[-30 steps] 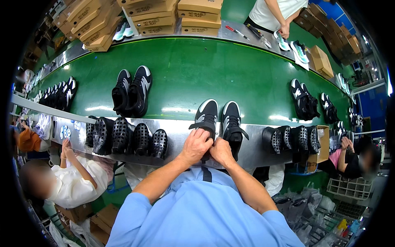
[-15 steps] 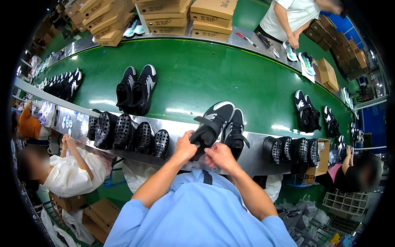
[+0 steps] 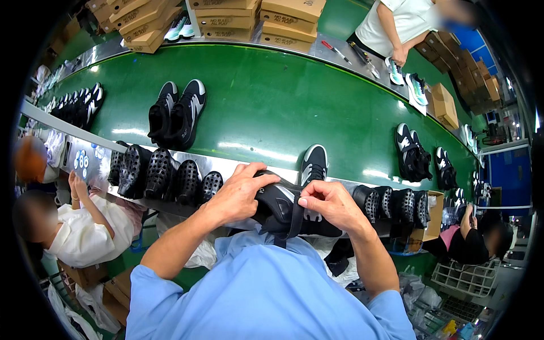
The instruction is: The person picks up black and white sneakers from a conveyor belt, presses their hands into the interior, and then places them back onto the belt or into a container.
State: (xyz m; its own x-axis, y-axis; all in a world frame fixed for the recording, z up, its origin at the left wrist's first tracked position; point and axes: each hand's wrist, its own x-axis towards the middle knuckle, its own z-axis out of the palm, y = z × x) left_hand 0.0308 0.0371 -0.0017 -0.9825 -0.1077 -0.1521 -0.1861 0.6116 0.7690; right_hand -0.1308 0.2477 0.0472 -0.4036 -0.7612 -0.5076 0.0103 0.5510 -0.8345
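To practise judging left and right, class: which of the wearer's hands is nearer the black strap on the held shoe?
Right. The right hand pinches the black strap between thumb and finger; the left hand grips the held shoe, left of the strap.

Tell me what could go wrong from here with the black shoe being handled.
The flat black strap might slip from the right hand, which seems to pinch it. The tilted black shoe in the left hand could scuff the black-and-grey shoe beside it. The left hand might bump the nearest black dimpled shoe form.
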